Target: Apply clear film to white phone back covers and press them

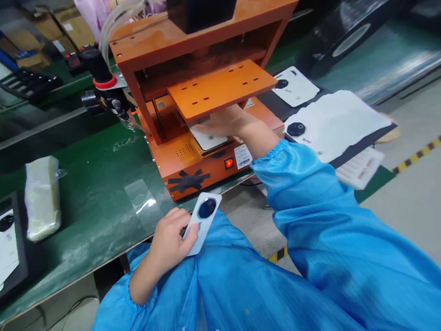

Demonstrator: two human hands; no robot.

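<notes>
"How to work the orange press (163,163)?"

"Under its plate (222,89), keep the white panel (207,142) square; the right hand's (229,122) fingers look outstretched there, grip unclear."

"Left hand (172,236)?"

"Fingers closed round a pale panel (204,231) in front; keep off its lens disc (206,208)."

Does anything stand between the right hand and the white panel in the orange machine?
Nothing visible does: the right hand is over part of the white panel. The orange plate hangs above both, not between them. Whether hand and panel touch is unclear.
</notes>
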